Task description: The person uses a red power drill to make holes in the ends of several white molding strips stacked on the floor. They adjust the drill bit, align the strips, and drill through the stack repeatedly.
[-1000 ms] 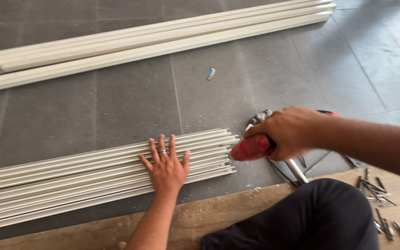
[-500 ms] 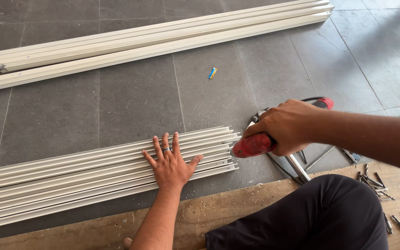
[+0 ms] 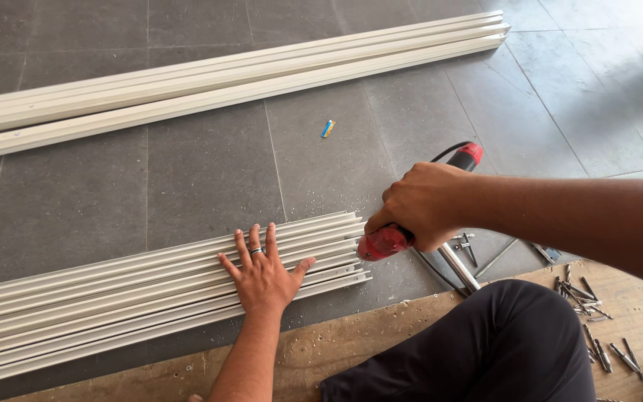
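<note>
My left hand (image 3: 263, 272) lies flat with fingers spread on a bundle of long white metal profiles (image 3: 113, 294) lying on the grey tiled floor. A ring is on one finger. My right hand (image 3: 422, 205) grips a red power drill (image 3: 385, 242), whose nose points at the right end of the bundle. The drill's black cord runs off behind the hand. My knee in dark trousers (image 3: 485, 346) fills the lower right.
A second stack of white profiles (image 3: 240, 74) lies farther off across the tiles. A small blue and yellow piece (image 3: 327, 129) sits between the stacks. Several screws and bits (image 3: 589, 313) lie on a wooden board (image 3: 314, 357) at the near edge, beside a metal tool (image 3: 459, 264).
The drill in my right hand has shifted slightly right and toward the end of the profiles. My left hand stays pressed on the bundle.
</note>
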